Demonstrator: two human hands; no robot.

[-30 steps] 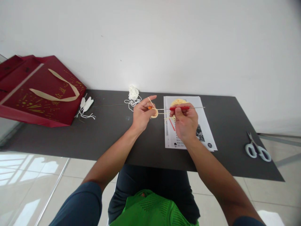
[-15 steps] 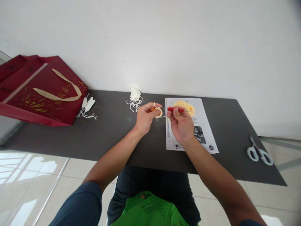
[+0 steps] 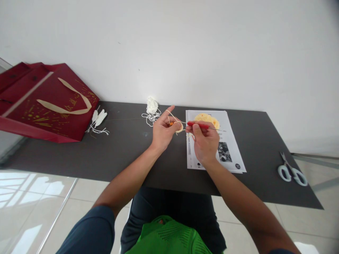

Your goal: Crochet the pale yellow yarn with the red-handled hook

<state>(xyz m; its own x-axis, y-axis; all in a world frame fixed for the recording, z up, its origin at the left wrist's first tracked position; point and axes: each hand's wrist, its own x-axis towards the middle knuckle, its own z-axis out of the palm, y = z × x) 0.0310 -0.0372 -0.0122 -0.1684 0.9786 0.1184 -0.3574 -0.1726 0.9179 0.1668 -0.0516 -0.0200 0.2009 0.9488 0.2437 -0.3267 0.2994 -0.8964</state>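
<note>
Left index finger lifted and extended since half a second ago, yarn (image 3: 172, 115) looped over it; hook tip drawn in closer to the ring. Left hand (image 3: 162, 131) pinching small cream ring (image 3: 180, 127) between thumb and middle finger, above worktop (image 3: 119, 151). Right hand (image 3: 204, 141) closed on red hook (image 3: 201, 125), shaft pointing right over sheet (image 3: 227, 148). Yarn ball (image 3: 152, 104) behind; scissors (image 3: 291, 171) far right; red bag (image 3: 47, 102) left.

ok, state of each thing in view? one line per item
left hand: pinching the small crochet piece, forefinger raised
right hand: gripping the crochet hook
yarn pile: loose, on table
scissors: closed, lying flat
printed sheet: flat
red bag: lying on its side
</note>
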